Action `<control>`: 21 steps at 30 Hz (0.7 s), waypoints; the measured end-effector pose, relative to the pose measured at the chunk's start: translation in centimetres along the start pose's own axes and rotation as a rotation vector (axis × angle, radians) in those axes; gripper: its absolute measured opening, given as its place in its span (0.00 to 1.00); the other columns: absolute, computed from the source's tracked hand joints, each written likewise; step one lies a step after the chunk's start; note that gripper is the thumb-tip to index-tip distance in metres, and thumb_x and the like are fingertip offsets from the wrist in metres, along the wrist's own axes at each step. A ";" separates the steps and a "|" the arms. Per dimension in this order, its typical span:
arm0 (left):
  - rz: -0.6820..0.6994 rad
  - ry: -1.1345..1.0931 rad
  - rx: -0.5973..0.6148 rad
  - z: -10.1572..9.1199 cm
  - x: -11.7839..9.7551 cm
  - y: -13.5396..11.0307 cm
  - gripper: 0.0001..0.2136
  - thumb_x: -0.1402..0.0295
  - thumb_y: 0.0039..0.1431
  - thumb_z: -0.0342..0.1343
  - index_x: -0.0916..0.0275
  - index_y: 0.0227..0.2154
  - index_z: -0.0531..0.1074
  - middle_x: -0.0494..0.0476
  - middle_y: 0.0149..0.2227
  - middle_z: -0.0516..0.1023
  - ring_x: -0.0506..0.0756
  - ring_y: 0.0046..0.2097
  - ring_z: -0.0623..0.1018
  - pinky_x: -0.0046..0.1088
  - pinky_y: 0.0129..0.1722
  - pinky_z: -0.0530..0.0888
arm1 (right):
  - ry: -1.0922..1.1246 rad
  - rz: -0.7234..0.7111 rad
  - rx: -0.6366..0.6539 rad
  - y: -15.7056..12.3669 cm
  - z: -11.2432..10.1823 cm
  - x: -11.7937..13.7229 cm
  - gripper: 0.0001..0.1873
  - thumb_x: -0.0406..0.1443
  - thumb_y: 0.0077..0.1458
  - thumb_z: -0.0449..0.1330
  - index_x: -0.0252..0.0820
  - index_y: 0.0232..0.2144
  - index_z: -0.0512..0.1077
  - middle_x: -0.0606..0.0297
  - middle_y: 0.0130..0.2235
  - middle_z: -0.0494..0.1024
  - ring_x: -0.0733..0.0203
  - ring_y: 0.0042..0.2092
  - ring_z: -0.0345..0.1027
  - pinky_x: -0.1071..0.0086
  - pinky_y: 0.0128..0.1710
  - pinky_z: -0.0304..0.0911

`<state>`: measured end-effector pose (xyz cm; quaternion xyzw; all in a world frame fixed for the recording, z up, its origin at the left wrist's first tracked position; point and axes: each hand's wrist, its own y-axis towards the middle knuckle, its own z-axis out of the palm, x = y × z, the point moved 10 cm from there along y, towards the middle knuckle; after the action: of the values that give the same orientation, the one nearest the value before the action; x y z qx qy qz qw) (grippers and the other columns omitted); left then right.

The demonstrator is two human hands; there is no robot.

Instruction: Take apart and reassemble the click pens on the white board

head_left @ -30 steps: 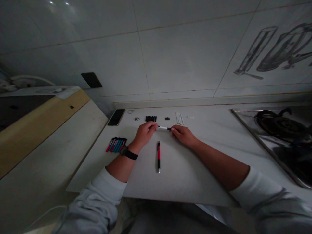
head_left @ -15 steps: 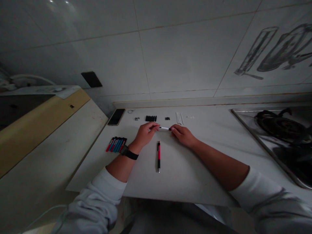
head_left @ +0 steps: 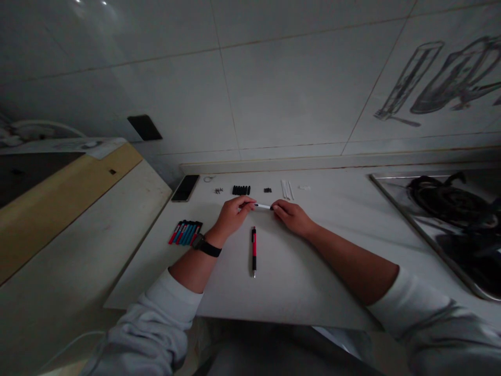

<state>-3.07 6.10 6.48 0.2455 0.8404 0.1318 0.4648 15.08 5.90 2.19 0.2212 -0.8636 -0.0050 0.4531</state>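
Observation:
A slim white pen refill [head_left: 263, 207] with dark ends spans the gap between my two hands above the counter. My left hand [head_left: 234, 213] pinches its left end, and the fingertips of my right hand [head_left: 290, 215] are closed round the other; the fingers partly hide both ends. Just below them, a red and black pen [head_left: 254, 251] lies with its metal tip towards me. Beyond my hands, a row of parts holds small metal springs [head_left: 218, 190], several black grips [head_left: 241, 190], tiny black pieces [head_left: 267, 190], white refills [head_left: 287, 189] and small clear pieces [head_left: 304, 187].
Several red and blue pen barrels [head_left: 186, 233] lie beside my left wrist. A phone [head_left: 185, 188] and a thin ring [head_left: 209, 178] are at the back left. On the right sits a gas stove [head_left: 454, 209]; a cabinet-like box [head_left: 97, 219] borders the left side.
Both hands keep their hold on the white refill, almost unmoved. The whole view has shifted very slightly.

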 end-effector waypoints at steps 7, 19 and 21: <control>-0.007 0.002 0.009 0.0 0.1 0.0 0.08 0.65 0.66 0.57 0.60 0.41 0.79 0.54 0.37 0.83 0.52 0.39 0.81 0.29 0.42 0.76 | -0.001 -0.015 -0.012 0.1 -0.1 0.0 0.12 0.43 0.63 0.54 0.42 0.42 0.70 0.65 0.35 0.76 0.62 0.33 0.68 0.68 0.37 0.61; -0.044 -0.038 0.029 0.3 0.6 0.0 0.09 0.64 0.65 0.57 0.60 0.41 0.79 0.55 0.36 0.82 0.52 0.39 0.80 0.29 0.42 0.75 | -0.056 -0.027 -0.008 0.2 -0.1 0.2 0.12 0.41 0.64 0.54 0.42 0.39 0.74 0.64 0.33 0.78 0.61 0.33 0.67 0.69 0.36 0.59; -0.076 -0.080 0.017 0.3 1.0 0.0 0.09 0.62 0.65 0.56 0.60 0.41 0.78 0.55 0.35 0.82 0.52 0.39 0.79 0.29 0.41 0.74 | -0.048 -0.018 -0.032 0.2 -0.2 0.0 0.12 0.42 0.63 0.55 0.42 0.38 0.74 0.64 0.32 0.77 0.61 0.33 0.66 0.69 0.35 0.59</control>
<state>-3.29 6.68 5.63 0.2224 0.8309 0.0971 0.5007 15.19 6.13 2.36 0.2212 -0.8721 -0.0284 0.4356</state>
